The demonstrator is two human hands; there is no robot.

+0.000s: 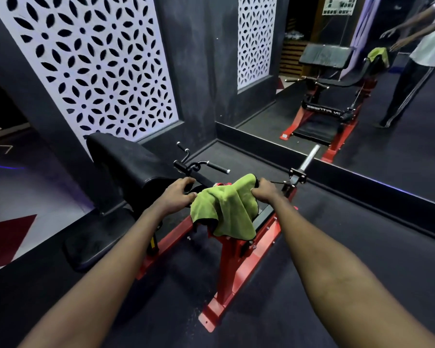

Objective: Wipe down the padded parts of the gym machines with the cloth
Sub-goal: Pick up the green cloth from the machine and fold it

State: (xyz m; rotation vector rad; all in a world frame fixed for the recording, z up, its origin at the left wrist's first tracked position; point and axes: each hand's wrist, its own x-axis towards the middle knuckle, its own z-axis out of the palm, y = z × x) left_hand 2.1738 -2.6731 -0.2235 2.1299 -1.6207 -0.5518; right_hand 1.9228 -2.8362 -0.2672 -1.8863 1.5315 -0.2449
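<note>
The green cloth (224, 208) hangs draped over the machine's black bar (202, 180) between both sets of fingers. Its long axis runs down toward the person, corners pointing at the red frame (227, 270). The right hand (264, 192) pinches its right edge; the left hand (177, 195) curls round the bar beside its left edge.

— Arms?
— Both extended forward, forearms bare.
— Hands?
— Left hand (178, 194) curls over the padded roller (203, 181). Right hand (264, 192) grips the cloth (226, 207) edge, knuckles up.
</note>
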